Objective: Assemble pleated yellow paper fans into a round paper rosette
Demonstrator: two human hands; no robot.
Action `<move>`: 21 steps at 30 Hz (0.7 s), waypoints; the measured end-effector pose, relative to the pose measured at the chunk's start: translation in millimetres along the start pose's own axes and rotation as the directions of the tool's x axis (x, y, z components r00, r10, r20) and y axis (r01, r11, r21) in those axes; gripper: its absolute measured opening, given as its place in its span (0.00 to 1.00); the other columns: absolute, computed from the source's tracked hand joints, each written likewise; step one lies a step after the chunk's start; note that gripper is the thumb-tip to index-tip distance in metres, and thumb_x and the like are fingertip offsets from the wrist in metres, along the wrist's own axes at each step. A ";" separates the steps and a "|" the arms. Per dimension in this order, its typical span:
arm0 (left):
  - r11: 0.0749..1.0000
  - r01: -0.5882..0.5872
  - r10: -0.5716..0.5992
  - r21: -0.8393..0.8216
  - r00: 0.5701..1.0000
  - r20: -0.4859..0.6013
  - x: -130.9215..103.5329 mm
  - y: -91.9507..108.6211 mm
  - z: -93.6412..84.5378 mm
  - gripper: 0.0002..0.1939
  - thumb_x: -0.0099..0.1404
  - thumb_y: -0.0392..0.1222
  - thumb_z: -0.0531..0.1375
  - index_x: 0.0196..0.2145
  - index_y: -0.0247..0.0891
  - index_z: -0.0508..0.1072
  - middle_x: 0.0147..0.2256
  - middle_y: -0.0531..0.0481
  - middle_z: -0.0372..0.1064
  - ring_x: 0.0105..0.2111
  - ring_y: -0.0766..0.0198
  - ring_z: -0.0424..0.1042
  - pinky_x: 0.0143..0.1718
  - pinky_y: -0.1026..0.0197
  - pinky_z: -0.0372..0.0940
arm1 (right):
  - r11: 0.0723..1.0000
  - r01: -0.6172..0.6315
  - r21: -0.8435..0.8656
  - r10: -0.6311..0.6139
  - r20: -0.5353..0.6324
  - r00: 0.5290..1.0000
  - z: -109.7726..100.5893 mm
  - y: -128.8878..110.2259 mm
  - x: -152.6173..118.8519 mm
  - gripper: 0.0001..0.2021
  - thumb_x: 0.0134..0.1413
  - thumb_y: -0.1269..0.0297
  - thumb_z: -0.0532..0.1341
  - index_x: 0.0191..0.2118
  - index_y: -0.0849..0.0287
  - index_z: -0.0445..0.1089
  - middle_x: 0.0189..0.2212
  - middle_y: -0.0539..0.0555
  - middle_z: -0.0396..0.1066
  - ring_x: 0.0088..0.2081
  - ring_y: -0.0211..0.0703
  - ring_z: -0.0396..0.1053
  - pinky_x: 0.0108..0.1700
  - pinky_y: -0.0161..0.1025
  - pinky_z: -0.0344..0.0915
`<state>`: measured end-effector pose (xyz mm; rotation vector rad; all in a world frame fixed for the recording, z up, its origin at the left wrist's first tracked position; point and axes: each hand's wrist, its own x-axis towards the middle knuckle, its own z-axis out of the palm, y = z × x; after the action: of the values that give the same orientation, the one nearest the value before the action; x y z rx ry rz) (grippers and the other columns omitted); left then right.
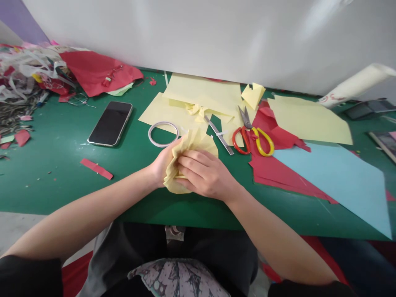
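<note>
A pale yellow paper flower point(198, 140), pleated and layered, is held just above the near edge of the green table. My left hand point(163, 164) cups it from the left and below, its fingers mostly hidden behind the paper. On the right side, my right hand point(204, 173) presses bent fingers into the flower's folds near its middle. Just beyond lie a roll of narrow white tape point(163, 123), metal tweezers point(221, 137) with a white scrap on them, and scissors point(247, 123) with one red and one yellow handle.
A phone point(111, 123) lies at left, near a red paper strip point(96, 168). Yellow sheets point(204, 93) spread along the back. Red paper point(278, 169) and a light blue sheet point(349, 177) cover the right. A heap of wires and scraps point(24, 78) fills the far left.
</note>
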<state>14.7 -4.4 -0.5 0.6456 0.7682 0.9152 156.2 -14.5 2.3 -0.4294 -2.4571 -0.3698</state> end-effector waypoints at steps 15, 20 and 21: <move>0.776 0.464 -0.520 -0.428 0.854 -0.016 -4.6 10.7 14.1 0.15 0.61 0.51 0.52 0.25 0.38 0.64 0.14 0.57 0.51 0.15 0.73 0.55 0.17 0.70 0.55 | 0.998 0.046 -0.037 -0.046 -0.003 0.999 -4.5 2.9 4.5 0.03 0.53 0.71 0.57 0.34 0.64 0.68 0.31 0.51 0.74 0.39 0.40 0.69 0.40 0.37 0.69; 0.798 0.458 -0.488 -0.391 0.872 0.027 -2.6 6.3 12.9 0.13 0.60 0.49 0.55 0.26 0.37 0.65 0.14 0.57 0.52 0.14 0.74 0.54 0.14 0.70 0.52 | 0.995 0.063 -0.076 -0.064 -0.011 0.998 -1.6 2.2 4.7 0.05 0.53 0.71 0.57 0.27 0.61 0.66 0.29 0.49 0.73 0.36 0.37 0.68 0.40 0.37 0.67; 0.801 0.460 -0.478 -0.383 0.877 0.054 -2.2 5.4 11.8 0.12 0.60 0.49 0.55 0.27 0.37 0.66 0.15 0.56 0.54 0.15 0.74 0.55 0.14 0.71 0.52 | 0.995 0.063 -0.082 -0.064 -0.012 0.998 -0.6 1.7 4.7 0.05 0.53 0.71 0.57 0.27 0.60 0.65 0.28 0.49 0.73 0.36 0.37 0.68 0.40 0.37 0.67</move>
<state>20.9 -5.7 11.0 0.0685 0.7169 0.5922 153.6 -12.1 5.9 -0.3819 -2.4524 -0.4996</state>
